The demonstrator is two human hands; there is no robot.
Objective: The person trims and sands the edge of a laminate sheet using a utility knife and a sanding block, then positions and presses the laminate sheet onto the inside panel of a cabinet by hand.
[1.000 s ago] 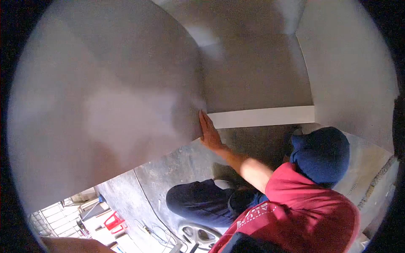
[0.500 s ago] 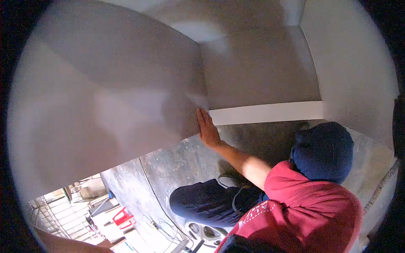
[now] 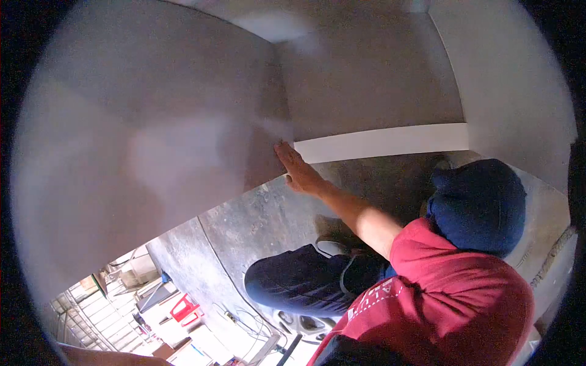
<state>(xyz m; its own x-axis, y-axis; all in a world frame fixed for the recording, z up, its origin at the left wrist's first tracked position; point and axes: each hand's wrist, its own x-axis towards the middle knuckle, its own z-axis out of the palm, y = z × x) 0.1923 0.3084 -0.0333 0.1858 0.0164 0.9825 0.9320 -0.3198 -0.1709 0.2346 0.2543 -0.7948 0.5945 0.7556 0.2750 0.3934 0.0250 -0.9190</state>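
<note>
Panel (image 3: 152,140) fills nine to eleven o'clock, probably stiff, smooth and awkwardly heavy; grip its lower edge (image 3: 177,223), clear of the co-worker's hand (image 3: 298,169). Your own fingers are out of view, their grip unknown.

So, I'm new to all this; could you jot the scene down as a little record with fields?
Wearer's hands: neither in view
Co-worker: person in a red shirt and dark blue cap, one knee bent, arm stretched out
Co-worker's hand: fingers seemingly against the large grey panel, near its lower corner
Beside that hand: white strip along the bottom of the back panel
Floor: grey, stained
Lower left: red object, exact kind unclear
</note>
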